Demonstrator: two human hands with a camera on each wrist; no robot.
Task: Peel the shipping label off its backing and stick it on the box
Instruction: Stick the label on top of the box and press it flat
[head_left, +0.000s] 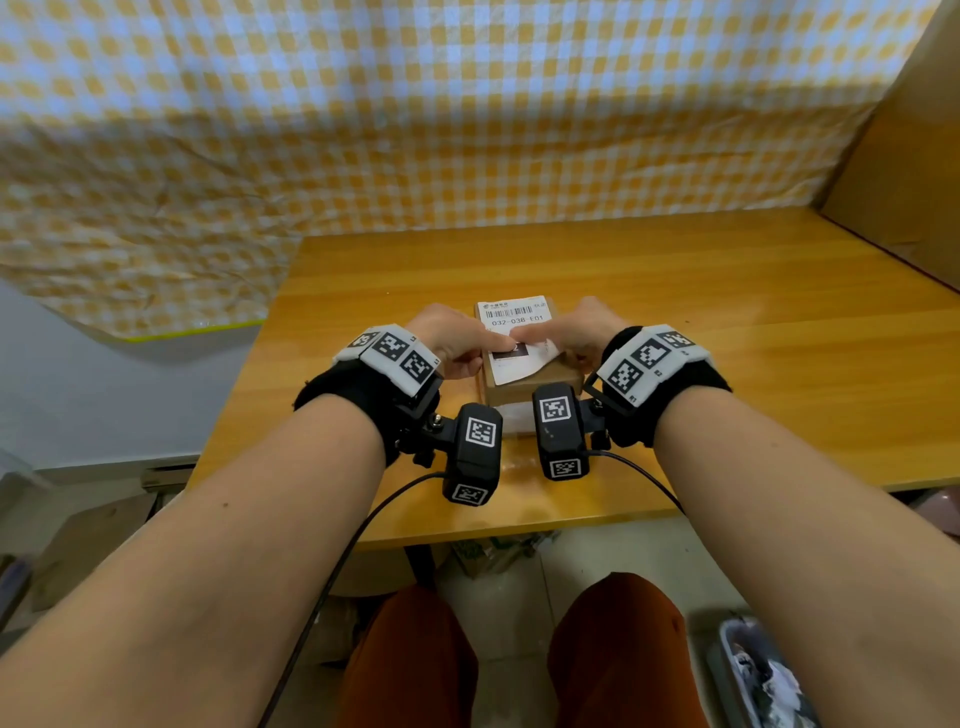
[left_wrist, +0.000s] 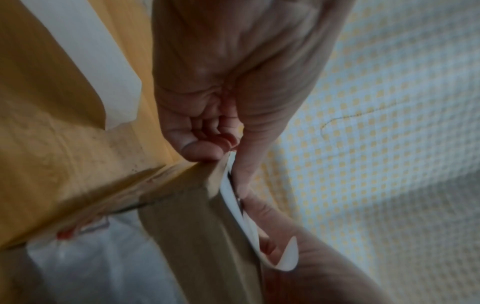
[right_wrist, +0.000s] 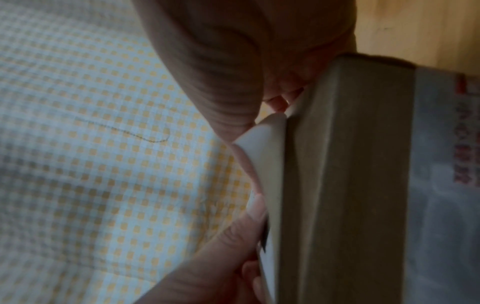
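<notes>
Two hands (head_left: 511, 340) press one label (head_left: 514, 317) onto one box (head_left: 540, 382).

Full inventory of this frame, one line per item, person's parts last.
shipping label: 1, white with black barcode, on top of the box, near right corner curled up
box: 1, brown cardboard, mid-table between the hands
table: 1, orange-yellow wood, under the box
checked cloth: 1, yellow and white, hung behind the table
cardboard sheet: 1, brown, upright at the table's right edge
wrist cameras: 2, black with marker tags, below the wrists
left hand: 1, forefinger pressing on the label
right hand: 1, forefinger on the label by the curled corner
legs: 2, rust-coloured trousers, below the table edge
</notes>
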